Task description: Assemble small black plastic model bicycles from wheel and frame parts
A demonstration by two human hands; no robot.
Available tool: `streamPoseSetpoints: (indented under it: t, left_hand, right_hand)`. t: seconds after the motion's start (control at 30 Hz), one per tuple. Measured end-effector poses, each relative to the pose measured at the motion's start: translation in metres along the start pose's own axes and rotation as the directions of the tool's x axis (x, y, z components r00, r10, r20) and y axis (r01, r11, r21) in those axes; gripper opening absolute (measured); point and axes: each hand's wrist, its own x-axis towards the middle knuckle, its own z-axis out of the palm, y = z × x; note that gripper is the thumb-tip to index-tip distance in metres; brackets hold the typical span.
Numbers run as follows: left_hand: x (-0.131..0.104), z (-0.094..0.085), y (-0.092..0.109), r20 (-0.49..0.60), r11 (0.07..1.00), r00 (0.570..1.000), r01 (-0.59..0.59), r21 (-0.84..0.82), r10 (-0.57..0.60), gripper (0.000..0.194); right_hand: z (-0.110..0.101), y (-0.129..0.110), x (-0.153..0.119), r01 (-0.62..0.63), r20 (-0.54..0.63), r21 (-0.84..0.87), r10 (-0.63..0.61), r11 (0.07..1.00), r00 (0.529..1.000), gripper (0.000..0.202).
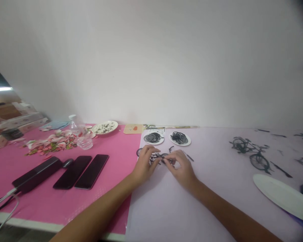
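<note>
A small black model bicycle (162,156) is between my hands, low over the pale sheet. My left hand (144,165) pinches its left part with thumb and forefinger, and a wheel (138,152) sticks out past the fingers. From the other side my right hand (182,168) pinches its middle and right part. My fingers hide much of the frame, and I cannot make out any small part between the fingertips. Just beyond the hands lie a short bent black piece (171,148) and a thin black strip (188,155).
Behind stand two white plates (151,143) of black parts. Another model bicycle (252,149) and a white oval plate (280,193) are to the right. On pink cloth at left are phones (92,171), a power strip (37,174), a plastic bottle (73,124) and pink-green pieces (53,141).
</note>
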Motion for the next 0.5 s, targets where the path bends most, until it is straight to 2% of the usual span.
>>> streamPoseSetpoints:
  t: [0.1,0.27,0.5]
  left_hand:
    - [0.000,0.001,-0.006,-0.014,0.999,1.000,-0.004,0.042,0.004,0.026]
    - [0.001,0.002,-0.012,0.005,0.999,1.000,-0.023,0.042,0.022,0.015]
    - [0.000,0.004,-0.014,-0.013,1.000,1.000,-0.002,0.005,0.003,0.010]
  right_hand:
    - [0.000,-0.001,0.000,0.002,-0.016,-0.012,-0.002,1.000,1.000,0.008]
    - [0.000,-0.002,0.000,0.022,-0.001,0.006,-0.022,1.000,1.000,0.011]
    - [0.001,-0.005,-0.001,0.023,0.025,0.041,-0.024,0.999,0.999,0.012]
